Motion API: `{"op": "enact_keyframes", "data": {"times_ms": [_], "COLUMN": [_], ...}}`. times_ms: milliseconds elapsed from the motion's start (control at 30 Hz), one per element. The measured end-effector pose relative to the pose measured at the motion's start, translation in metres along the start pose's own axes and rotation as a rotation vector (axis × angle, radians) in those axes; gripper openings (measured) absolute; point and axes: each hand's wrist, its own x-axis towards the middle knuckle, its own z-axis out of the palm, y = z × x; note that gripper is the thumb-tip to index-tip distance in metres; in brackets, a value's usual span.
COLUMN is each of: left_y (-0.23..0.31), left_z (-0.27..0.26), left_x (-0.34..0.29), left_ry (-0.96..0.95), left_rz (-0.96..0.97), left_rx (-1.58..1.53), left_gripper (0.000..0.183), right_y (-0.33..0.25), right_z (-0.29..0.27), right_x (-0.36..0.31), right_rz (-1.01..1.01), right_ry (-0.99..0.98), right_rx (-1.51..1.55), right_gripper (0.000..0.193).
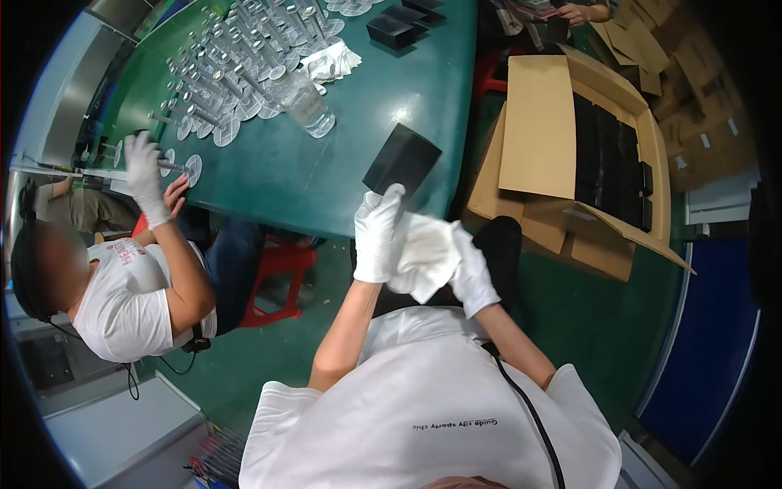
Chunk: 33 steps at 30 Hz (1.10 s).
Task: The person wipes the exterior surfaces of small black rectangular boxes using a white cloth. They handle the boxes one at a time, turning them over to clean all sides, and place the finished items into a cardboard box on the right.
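Note:
My left hand [376, 236], in a white glove, closes on the near end of a black box [403, 161] at the table's front edge. The box has flat, smooth faces and tilts away from me. A white cloth [427, 254] hangs bunched between my hands, over my lap. At the cloth's right side, my right hand [474, 279], also gloved in white, is closed on it. Folds of the cloth partly hide the fingers of my right hand.
On the green table [269, 191] stand a clear bottle [305, 102], a crumpled cloth [332, 62], several clear discs with upright rods [236, 69] and black boxes [394, 28]. A carton [538, 122] of black boxes stands right. A co-worker [138, 301] sits left, by a red stool [277, 277].

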Motion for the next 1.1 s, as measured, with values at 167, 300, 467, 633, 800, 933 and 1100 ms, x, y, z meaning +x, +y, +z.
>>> {"op": "enact_keyframes", "data": {"times_ms": [167, 300, 467, 633, 800, 933, 1100], "left_y": [-0.011, -0.003, 0.007, -0.022, -0.116, -0.037, -0.001], "left_z": [-0.006, 0.004, -0.004, -0.021, -0.079, -0.081, -0.096], "left_x": [-0.008, -0.016, -0.020, -0.009, 0.009, 0.041, 0.071], "left_ry": [-0.168, -0.289, -0.200, -0.128, 0.015, 0.165, 0.341], "left_rz": [0.545, 0.941, 0.932, 0.944, 0.687, 0.227, 0.079], "left_rx": [0.491, 0.839, 0.877, 0.901, 0.685, 0.338, -0.227], "left_gripper": [0.014, 0.029, 0.027, 0.006, 0.022, 0.014, 0.030], "right_y": [-0.046, -0.096, -0.132, -0.103, -0.085, -0.080, -0.082], "right_z": [-0.043, -0.023, 0.009, 0.042, 0.074, 0.059, 0.023], "right_x": [0.055, 0.074, 0.073, 0.061, 0.034, 0.042, 0.050], "right_rz": [0.171, -0.260, -0.503, -0.759, -0.516, -0.401, -0.323], "right_ry": [0.176, 0.039, -0.056, 0.101, -0.486, -0.505, -0.188], "right_rx": [0.547, 0.110, -0.208, -0.717, -0.204, -0.152, -0.116], "right_gripper": [0.061, 0.049, 0.036, 0.041, 0.036, 0.039, 0.039]}}
